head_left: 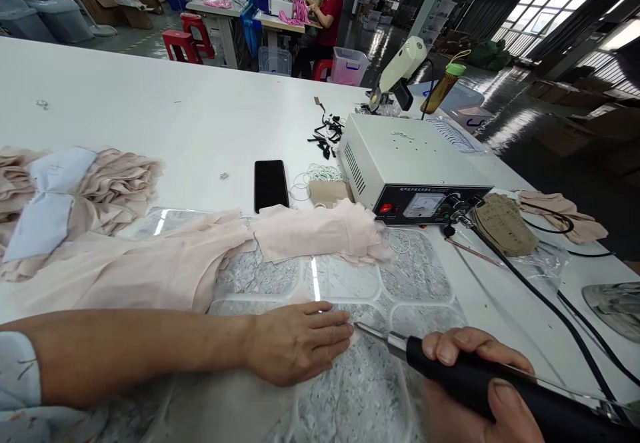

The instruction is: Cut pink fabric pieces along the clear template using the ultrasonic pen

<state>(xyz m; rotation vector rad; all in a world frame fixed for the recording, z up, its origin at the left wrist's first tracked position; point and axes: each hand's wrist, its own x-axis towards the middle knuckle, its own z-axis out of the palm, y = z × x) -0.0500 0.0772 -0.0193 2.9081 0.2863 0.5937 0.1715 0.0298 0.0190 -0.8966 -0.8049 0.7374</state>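
Observation:
My left hand (300,343) lies flat, fingers together and stretched out, pressing a small piece of pale pink fabric (300,295) onto the clear glass plate (420,276). My right hand (475,383) is wrapped round the black handle of a corded cutting tool (450,370). Its metal tip touches the fabric right at my left fingertips. Pale pink fabric pieces (320,230) lie across the plate's far side.
A white control box (410,170) with a meter stands at the right, its black cable (545,303) running toward me. A black phone (271,184), black scraps (327,133), a pink fabric stack (75,196), a white handheld cutter (400,70) and a bottle (443,86) sit on the white table. A person sews at the back.

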